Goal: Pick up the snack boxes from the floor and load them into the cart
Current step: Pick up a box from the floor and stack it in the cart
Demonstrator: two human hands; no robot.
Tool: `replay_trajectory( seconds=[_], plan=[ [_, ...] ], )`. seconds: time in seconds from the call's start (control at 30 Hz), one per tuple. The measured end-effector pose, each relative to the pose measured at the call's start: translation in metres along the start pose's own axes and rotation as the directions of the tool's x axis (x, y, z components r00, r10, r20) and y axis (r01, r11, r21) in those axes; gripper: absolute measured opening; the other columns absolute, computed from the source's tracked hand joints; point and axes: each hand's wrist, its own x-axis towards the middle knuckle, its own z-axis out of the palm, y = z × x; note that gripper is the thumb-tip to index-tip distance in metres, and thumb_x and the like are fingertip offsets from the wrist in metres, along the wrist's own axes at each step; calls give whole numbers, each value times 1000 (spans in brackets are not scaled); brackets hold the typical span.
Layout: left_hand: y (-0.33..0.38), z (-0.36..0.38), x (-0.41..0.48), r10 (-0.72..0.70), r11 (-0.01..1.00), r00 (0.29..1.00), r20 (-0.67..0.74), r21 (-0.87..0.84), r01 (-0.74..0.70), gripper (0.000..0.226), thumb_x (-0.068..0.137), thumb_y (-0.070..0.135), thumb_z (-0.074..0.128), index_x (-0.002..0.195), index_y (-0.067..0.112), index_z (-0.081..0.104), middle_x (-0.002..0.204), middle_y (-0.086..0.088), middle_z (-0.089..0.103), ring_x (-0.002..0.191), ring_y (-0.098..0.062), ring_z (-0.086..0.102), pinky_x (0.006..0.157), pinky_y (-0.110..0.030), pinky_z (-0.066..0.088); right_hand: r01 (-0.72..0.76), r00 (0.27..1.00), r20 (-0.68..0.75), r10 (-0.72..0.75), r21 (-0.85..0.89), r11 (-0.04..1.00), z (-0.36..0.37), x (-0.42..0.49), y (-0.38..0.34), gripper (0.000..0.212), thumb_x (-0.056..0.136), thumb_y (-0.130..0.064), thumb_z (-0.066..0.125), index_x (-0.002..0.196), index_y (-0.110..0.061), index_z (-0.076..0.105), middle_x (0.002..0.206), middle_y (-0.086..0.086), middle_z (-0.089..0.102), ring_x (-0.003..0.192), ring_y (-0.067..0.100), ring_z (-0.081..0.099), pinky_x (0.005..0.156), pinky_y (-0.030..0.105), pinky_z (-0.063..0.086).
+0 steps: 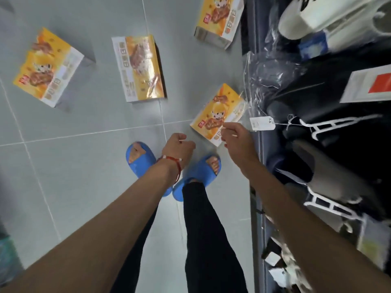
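Though empty, both hands (178, 145) (236, 135) curled downward.

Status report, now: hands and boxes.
Left hand curled, empty. Right hand over nearest snack box, grip unclear. Three more boxes on floor. Hang tag beside it.

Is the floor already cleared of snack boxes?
No: four snack boxes still lie on the grey floor tiles.

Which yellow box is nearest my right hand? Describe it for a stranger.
Look at the grey tiled floor by the dark shoe display. The yellow cardboard snack box lies just beyond the right hand. Only it has a white paper tag beside it.
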Motion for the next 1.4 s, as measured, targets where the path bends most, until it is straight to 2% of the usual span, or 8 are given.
replay_trajectory(
  seconds=[0.2,0.33,0.57,0.7,1.0,1.1,1.27,1.4],
  plan=[
    [-12,22,117,-65,997,998,-2,39,65,80,67,32,61,143,18,40,130,-18,58,114,-34,62,101,-48,52,45,998,50,-33,-269,962,22,103,39,39,101,-14,56,140,-14,59,133,2,60,114,17,56,80,13,44],
    [-17,33,188,-66,994,998,-25,88,67,74,81,43,59,147,18,36,132,-10,55,116,-33,59,101,-47,51,256,965,60,-257,-446,858,39,169,63,44,99,-19,58,142,-14,54,147,8,51,133,25,51,109,45,45],
    [-21,64,275,-88,994,994,-65,58,91,65,89,59,42,135,14,51,114,-1,58,105,-32,65,96,-47,55,353,903,80,-423,-700,621,52,274,67,64,98,-39,55,154,-12,37,159,15,36,146,33,35,121,52,32],
    [-24,82,303,-52,997,999,-1,49,52,52,93,51,36,114,10,62,106,-14,71,93,-32,71,79,-46,62,292,912,3,-410,-706,645,60,294,69,72,98,-42,55,160,-16,28,158,15,39,146,35,36,122,48,25],
    [-47,72,261,18,987,974,-228,-154,-54,56,83,51,49,126,15,52,116,-10,67,104,-32,66,95,-49,54,217,926,-110,-362,-631,745,63,256,46,77,91,-36,64,155,-11,31,146,12,42,132,31,46,110,48,42],
    [-46,51,231,90,980,948,-306,-140,-138,27,99,28,52,121,12,57,116,-9,69,100,-28,67,85,-34,52,221,930,-116,-348,-580,784,66,233,35,75,90,-36,70,150,-7,36,140,11,41,126,29,46,104,41,46],
    [-30,-4,196,235,936,879,-415,-146,-320,38,89,15,69,126,19,67,114,3,73,102,-13,67,94,-24,51,153,963,-157,-221,-356,922,79,195,37,73,85,-36,82,141,-8,44,127,3,37,111,22,52,91,28,47],
    [-28,-47,187,309,934,840,-445,-24,-356,51,85,15,75,134,24,62,113,13,68,100,-1,60,73,7,35,164,972,-129,-198,-234,958,100,171,52,76,83,-38,85,142,-12,44,123,-3,37,106,13,50,87,22,49]
  ],
)
